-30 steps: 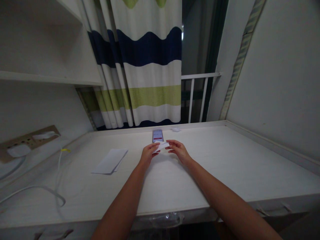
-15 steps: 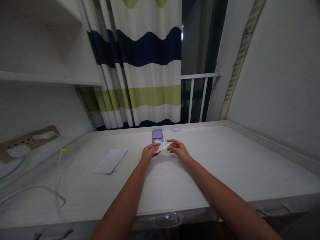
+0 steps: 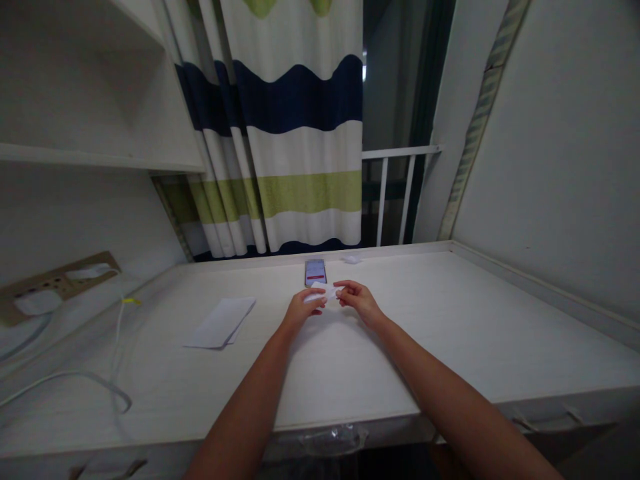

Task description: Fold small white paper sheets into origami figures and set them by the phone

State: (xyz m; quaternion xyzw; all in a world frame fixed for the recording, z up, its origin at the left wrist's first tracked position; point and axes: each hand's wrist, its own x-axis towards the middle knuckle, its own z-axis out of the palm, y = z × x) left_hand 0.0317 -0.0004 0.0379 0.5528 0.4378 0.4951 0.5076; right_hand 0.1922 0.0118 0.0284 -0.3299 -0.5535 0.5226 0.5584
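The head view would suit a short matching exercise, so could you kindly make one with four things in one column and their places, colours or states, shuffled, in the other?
Column one
1. Left hand and right hand
2. Phone
3. Paper sheets
4. Curtain

Column two
A. Striped in white, navy and green
B. Lying on the desk, left of the hands
C. Fingers on a small piece of white paper
D. Just beyond the hands, screen lit

Right pairs: 1-C, 2-D, 3-B, 4-A
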